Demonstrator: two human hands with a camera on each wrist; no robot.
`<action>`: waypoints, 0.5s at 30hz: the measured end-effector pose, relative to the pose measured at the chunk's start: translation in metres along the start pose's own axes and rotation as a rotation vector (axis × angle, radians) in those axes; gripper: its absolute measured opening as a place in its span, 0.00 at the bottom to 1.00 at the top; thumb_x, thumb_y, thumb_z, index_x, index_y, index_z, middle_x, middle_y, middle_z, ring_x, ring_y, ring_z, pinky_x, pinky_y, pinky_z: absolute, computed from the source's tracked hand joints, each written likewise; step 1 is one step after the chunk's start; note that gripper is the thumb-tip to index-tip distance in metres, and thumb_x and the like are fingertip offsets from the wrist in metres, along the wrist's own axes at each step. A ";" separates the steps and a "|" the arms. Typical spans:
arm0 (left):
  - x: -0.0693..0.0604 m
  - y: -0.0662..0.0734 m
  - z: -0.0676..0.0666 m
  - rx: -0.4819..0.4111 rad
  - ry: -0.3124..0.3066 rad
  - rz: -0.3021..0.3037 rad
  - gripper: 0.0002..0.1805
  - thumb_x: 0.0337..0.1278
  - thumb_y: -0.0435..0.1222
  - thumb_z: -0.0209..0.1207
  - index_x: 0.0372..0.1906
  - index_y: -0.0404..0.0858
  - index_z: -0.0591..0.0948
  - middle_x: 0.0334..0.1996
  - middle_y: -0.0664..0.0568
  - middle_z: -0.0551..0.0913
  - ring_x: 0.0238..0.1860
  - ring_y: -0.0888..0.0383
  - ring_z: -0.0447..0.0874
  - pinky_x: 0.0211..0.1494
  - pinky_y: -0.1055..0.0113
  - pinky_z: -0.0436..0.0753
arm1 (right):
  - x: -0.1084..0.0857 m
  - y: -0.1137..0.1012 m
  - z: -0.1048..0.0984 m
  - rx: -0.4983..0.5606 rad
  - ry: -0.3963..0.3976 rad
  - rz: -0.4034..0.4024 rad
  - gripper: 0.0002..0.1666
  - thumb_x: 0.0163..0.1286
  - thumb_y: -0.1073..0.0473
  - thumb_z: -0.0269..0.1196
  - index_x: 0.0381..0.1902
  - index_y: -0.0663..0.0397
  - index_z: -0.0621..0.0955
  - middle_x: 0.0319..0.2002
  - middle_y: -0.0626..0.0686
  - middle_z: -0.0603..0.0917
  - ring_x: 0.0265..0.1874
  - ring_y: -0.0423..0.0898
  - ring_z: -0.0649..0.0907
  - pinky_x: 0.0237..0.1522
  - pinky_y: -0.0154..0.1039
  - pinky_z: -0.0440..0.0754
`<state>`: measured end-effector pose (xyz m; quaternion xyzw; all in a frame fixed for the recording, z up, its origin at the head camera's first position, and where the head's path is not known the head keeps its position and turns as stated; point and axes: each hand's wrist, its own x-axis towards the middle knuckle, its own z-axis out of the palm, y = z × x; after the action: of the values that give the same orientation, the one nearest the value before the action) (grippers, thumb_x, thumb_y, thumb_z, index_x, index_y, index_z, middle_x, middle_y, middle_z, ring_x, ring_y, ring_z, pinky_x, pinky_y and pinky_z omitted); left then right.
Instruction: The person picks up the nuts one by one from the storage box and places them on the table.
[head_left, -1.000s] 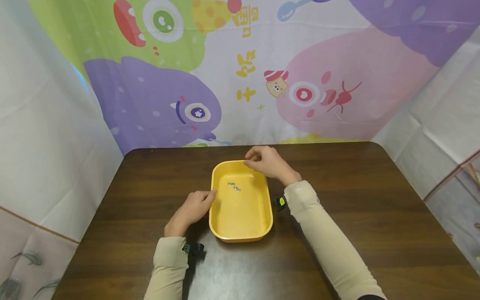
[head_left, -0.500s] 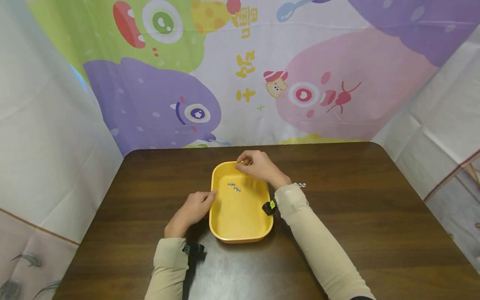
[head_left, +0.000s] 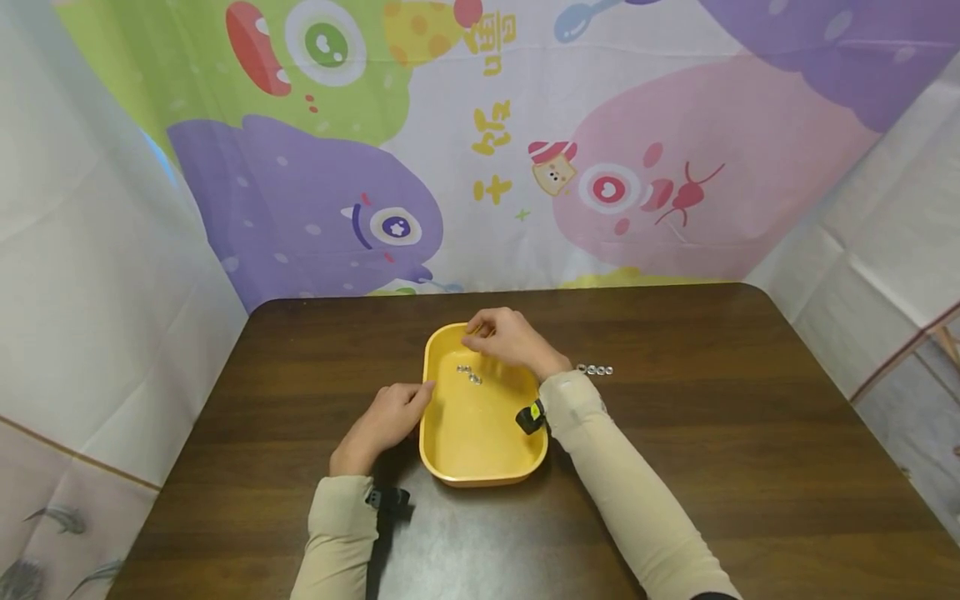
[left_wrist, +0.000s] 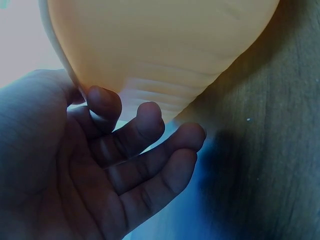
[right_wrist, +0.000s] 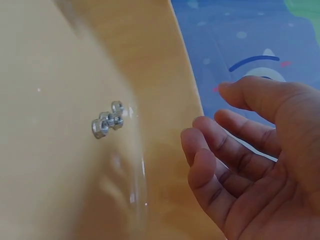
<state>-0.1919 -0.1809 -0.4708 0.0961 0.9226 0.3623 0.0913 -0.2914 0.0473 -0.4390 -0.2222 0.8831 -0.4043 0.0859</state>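
Observation:
The yellow tray (head_left: 483, 437) stands on the table, with several small metal nuts (head_left: 472, 378) inside towards its far end. At its left side the left hand (head_left: 382, 421) grips the rim, thumb over the edge; in the left wrist view that hand's (left_wrist: 115, 155) fingers curl below and against the tray's outer wall (left_wrist: 165, 45). Over the far right part of the tray is the right hand (head_left: 513, 340). The right wrist view shows its fingers loosely bent, thumb apart and nothing between them (right_wrist: 250, 150), beside the clustered nuts (right_wrist: 100, 128).
More metal nuts (head_left: 592, 369) lie in a row on the brown table (head_left: 712, 400), right of the tray by the right wrist. A patterned curtain (head_left: 495, 242) hangs behind the table's far edge. Each wrist carries a small black camera.
The right hand has moved left and slightly nearer, from the tray's far right corner to over its inside. The nuts on the table have come into view. The left hand stays at the rim.

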 end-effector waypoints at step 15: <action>0.001 -0.001 0.001 0.015 0.018 0.013 0.26 0.82 0.47 0.45 0.27 0.38 0.80 0.19 0.54 0.74 0.23 0.59 0.72 0.31 0.65 0.72 | 0.002 0.007 0.016 -0.056 -0.128 -0.003 0.08 0.68 0.57 0.71 0.40 0.55 0.85 0.36 0.52 0.87 0.31 0.43 0.83 0.36 0.34 0.81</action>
<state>-0.1930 -0.1808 -0.4724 0.0995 0.9254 0.3568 0.0800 -0.2900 0.0397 -0.4542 -0.2512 0.8864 -0.3646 0.1353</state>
